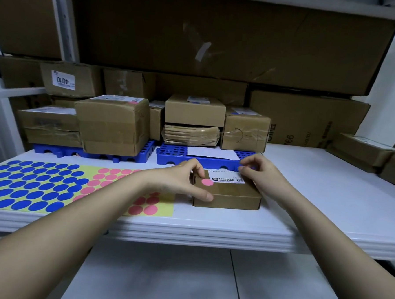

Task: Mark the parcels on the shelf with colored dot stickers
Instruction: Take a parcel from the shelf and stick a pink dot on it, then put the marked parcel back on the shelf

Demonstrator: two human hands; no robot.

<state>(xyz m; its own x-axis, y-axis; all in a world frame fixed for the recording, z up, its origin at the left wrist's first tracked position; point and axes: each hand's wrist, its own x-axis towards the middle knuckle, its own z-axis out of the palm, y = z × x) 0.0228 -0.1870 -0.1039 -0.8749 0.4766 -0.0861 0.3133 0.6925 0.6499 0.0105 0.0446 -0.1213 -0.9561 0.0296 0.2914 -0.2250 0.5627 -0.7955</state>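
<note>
A small flat cardboard parcel (232,193) lies on the white shelf (326,201) in front of me. It carries a white label and a pink dot sticker (207,182) on its top left corner. My left hand (185,180) grips the parcel's left end, thumb on the front face and fingers over the far edge. My right hand (265,175) holds the right far corner with curled fingers. A yellow sheet of blue dot stickers (30,185) and a sheet of pink dot stickers (143,206) lie to the left.
Several taped cardboard parcels (113,126) stand on blue plastic pallets (198,158) at the back. A loose white paper (212,153) lies on the right pallet. Large cartons (220,36) fill the rear. More boxes (363,151) sit at the far right.
</note>
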